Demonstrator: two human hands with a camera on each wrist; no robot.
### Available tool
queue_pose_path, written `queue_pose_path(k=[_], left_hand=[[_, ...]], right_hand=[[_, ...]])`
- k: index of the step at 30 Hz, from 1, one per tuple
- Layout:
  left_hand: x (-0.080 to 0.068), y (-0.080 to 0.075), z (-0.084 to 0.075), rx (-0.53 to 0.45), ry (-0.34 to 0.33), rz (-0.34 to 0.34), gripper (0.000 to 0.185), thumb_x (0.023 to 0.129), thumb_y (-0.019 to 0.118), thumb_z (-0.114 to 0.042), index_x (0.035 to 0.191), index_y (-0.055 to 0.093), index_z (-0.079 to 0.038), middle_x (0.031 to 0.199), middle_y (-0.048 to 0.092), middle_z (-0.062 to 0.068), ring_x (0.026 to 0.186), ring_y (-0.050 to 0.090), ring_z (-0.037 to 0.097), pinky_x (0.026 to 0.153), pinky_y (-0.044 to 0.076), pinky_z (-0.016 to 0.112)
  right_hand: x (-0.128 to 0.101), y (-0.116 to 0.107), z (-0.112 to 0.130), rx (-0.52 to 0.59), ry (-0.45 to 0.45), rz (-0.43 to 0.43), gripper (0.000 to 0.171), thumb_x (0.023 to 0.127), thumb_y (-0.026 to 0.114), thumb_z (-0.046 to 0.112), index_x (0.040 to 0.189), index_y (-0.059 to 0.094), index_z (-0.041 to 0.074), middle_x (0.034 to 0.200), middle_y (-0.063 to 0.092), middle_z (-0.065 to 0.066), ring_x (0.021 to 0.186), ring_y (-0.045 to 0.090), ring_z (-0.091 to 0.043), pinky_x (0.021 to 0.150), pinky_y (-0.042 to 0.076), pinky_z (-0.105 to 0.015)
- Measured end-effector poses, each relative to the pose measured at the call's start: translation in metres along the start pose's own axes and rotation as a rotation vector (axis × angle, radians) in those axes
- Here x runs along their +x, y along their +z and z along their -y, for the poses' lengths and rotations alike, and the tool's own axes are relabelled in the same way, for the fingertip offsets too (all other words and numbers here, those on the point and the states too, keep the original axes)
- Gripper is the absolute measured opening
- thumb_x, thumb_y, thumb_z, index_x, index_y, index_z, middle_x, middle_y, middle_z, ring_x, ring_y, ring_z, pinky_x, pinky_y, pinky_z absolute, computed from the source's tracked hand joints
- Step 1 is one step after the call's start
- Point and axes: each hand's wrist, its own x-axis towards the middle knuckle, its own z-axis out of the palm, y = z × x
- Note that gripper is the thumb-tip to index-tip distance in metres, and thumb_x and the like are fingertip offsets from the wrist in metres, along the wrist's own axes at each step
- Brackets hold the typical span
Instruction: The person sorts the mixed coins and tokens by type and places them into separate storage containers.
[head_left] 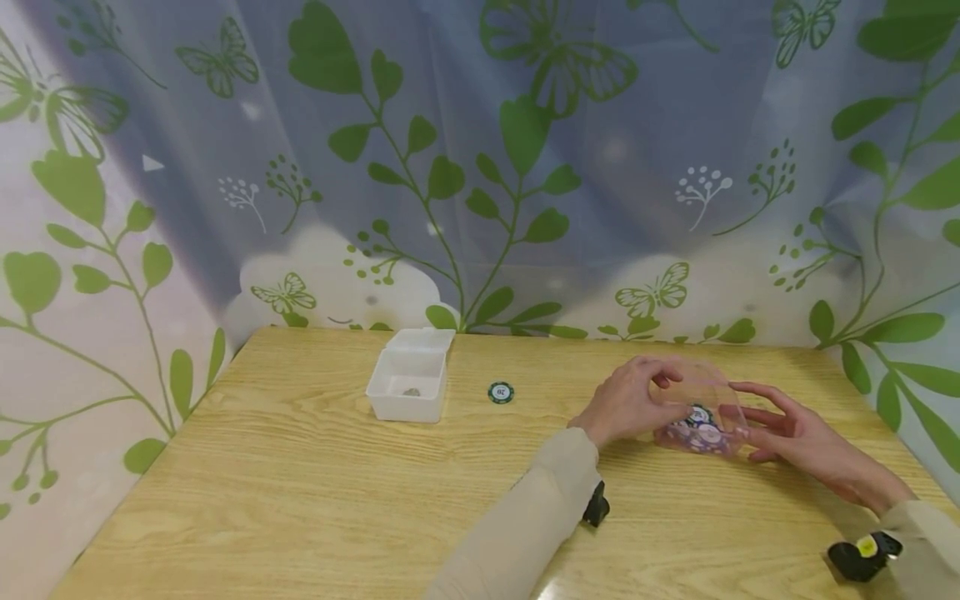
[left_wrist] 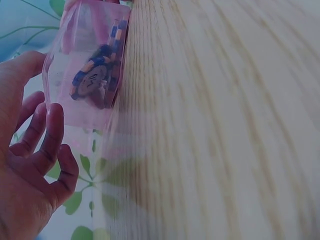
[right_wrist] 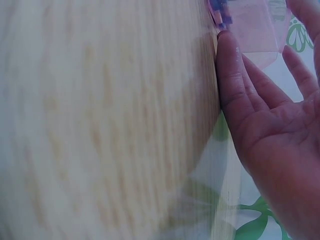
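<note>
From my head view I see both of my arms in long beige sleeves, the left sleeve [head_left: 517, 517] at lower centre and the right sleeve [head_left: 918, 533] in the lower right corner. My left hand [head_left: 622, 404] and right hand [head_left: 806, 442] are bare. A small black camera unit [head_left: 596, 506] sits under the left wrist; another black unit [head_left: 862, 557] with a yellow round mark sits at the right wrist.

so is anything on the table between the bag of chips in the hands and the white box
Only a single green chip lies on the table between the clear bag and the white box, just right of the box. Otherwise nothing visible stands there.
</note>
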Motion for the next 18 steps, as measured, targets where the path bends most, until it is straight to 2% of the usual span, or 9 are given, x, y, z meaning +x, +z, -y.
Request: queue_pose_path(k=[5,13,18], left_hand=[[-0.0007,-0.0009,0.0016,-0.010,0.007,0.005,0.042,0.089,0.076,-0.048,0.124,0.068,-0.027,0.115,0.061,-0.013,0.103,0.059,0.007,0.077,0.045,0.020],[-0.0043,-0.0050,0.0050,-0.081,0.038,0.022,0.041,0.091,0.076,-0.047,0.124,0.068,-0.025,0.117,0.061,-0.010,0.080,0.057,-0.003,0.073,0.045,0.016],[-0.0076,-0.0086,0.0081,-0.131,0.040,0.020,0.041,0.091,0.076,-0.044,0.126,0.068,-0.023,0.120,0.061,-0.009,0.080,0.058,-0.005,0.074,0.047,0.016]], right_hand=[[0.0000,-0.0003,-0.0003,-0.003,0.012,-0.004,0.059,0.108,0.048,0.007,0.160,0.025,0.024,0.133,0.058,0.033,0.112,0.065,0.006,0.081,0.060,-0.033],[-0.0006,0.0001,0.0002,-0.026,0.030,-0.026,0.059,0.108,0.049,0.010,0.160,0.025,0.023,0.129,0.056,0.036,0.110,0.065,0.007,0.080,0.061,-0.034],[-0.0005,-0.0003,0.0002,-0.035,0.033,-0.032,0.060,0.108,0.050,0.010,0.161,0.024,0.023,0.129,0.053,0.038,0.109,0.065,0.007,0.080,0.061,-0.033]])
